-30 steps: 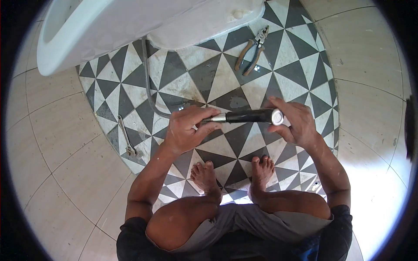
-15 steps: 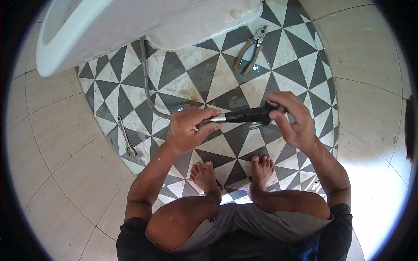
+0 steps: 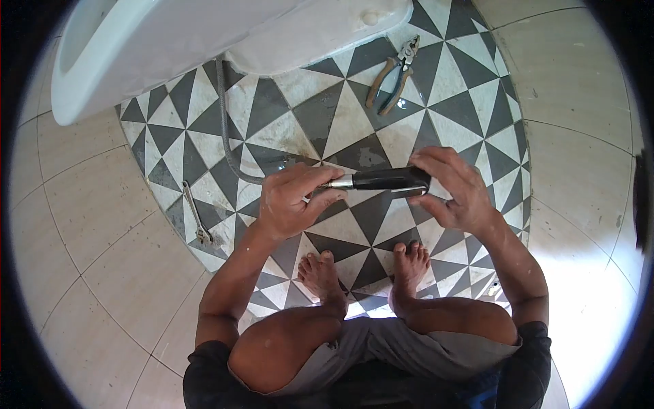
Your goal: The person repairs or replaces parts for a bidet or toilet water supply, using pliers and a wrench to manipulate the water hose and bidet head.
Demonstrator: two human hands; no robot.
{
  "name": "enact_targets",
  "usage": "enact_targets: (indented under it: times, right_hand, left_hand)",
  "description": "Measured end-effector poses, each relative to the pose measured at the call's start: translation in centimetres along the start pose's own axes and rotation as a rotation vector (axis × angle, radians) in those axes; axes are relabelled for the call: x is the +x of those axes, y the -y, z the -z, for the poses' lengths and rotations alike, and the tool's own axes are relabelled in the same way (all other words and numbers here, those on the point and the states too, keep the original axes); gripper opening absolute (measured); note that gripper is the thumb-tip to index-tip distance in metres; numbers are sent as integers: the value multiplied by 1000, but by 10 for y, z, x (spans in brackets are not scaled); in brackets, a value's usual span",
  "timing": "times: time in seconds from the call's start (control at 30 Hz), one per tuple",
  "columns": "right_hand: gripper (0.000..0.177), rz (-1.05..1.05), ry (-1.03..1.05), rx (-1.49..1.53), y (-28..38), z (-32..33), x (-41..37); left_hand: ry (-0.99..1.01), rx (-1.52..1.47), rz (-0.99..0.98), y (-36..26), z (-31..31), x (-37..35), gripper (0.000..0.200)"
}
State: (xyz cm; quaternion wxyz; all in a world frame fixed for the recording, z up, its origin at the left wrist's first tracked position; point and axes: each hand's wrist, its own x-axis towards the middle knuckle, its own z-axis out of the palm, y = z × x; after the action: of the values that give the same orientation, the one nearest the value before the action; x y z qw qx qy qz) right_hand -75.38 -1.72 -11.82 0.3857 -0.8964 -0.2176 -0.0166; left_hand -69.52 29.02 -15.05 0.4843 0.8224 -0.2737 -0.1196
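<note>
A black bidet sprayer point(image 3: 383, 180) is held level above the tiled floor between my two hands. My left hand point(image 3: 294, 199) pinches the metal connector point(image 3: 343, 182) where the sprayer meets its grey hose point(image 3: 230, 154). At the other end, my right hand point(image 3: 458, 187) grips the sprayer's head between thumb and fingers. A shiny metal lever point(image 3: 409, 192) shows along the head's lower side. From my left hand the hose runs left and up towards the white ceramic fixture point(image 3: 313, 41).
Pliers point(image 3: 392, 78) with brown and blue handles lie on the floor beyond the sprayer. An adjustable wrench point(image 3: 197, 215) rests at the left. My bare feet point(image 3: 411, 269) stand on patterned tiles, which look wet in places. Beige tiled walls point(image 3: 95, 204) flank the floor.
The sprayer has been turned about its long axis, and its lever now shows along the lower side. My right fingers have shifted their hold on the head. My left hand stays at the connector.
</note>
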Motion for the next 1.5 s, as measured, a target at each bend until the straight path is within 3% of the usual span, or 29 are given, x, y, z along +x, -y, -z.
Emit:
enact_targets:
  times: [0.07,0.1,0.13,0.2,0.23,0.3,0.33,0.37,0.4,0.47,0.53,0.6,0.63,0.73,0.8,0.97,1.03,1.2,1.27,1.3,1.37,1.43,1.5]
  right_hand:
    - [65,-319,42,156,-2,-5,-6]
    - [63,-615,65,355,8,-1,-3]
    - [63,-616,63,355,11,4,3]
    - [58,-952,255,523,11,9,10]
    - [58,-951,256,523,9,10,9]
    - [53,-461,274,314,2,7,4]
    - [53,-458,278,314,2,4,2]
    - [50,-282,213,197,2,0,0]
    - [48,-105,147,83,4,-3,-2]
    - [48,-25,145,20,11,-2,1]
    - [48,71,202,-108,18,-2,5]
    - [51,182,161,-136,19,-4,11]
    - [49,219,168,-165,21,-3,14]
    - [44,218,203,-210,27,-6,15]
    - [41,172,215,-214,27,-14,12]
    - [31,367,221,-187,25,-24,12]
    - [30,358,225,-199,22,-25,11]
    - [30,214,202,-159,29,-32,17]
    - [29,-59,156,-64,37,-38,18]
    - [29,-59,156,-63,39,-41,21]
    - [28,-294,23,117,43,-43,26]
    - [27,-288,15,175,39,-39,33]
    - [26,-282,6,230,35,-35,35]
  left_hand:
    - [29,22,-36,-4,-1,3,34]
    - [33,22,-36,-4,-1,2,34]
    - [24,53,-76,-3,-3,1,33]
    - [17,81,-116,2,-7,-1,32]
    - [14,42,-107,6,-10,-2,32]
    - [11,6,-96,7,-6,-2,33]
    - [133,-93,75,4,1,-1,34]
    - [253,-192,249,0,6,1,36]
    - [247,-192,255,-5,10,5,36]
    - [531,-372,437,-7,15,20,38]
    - [619,-382,391,7,9,29,41]
    - [1103,-149,423,6,0,44,45]
    - [1226,-126,532,0,-4,53,48]
    - [1050,-186,471,0,-21,48,49]
    - [1075,-186,435,-5,-29,49,47]
    - [1221,-239,416,-4,-42,44,43]
    - [743,-198,122,6,-51,23,45]
    - [502,182,131,-5,-48,24,38]
    - [438,245,81,1,-46,30,31]
    - [353,305,3,4,-46,32,30]
    - [269,368,-80,9,-45,36,29]
    - [130,363,-134,8,-45,41,26]
    - [193,334,-90,2,-40,42,28]
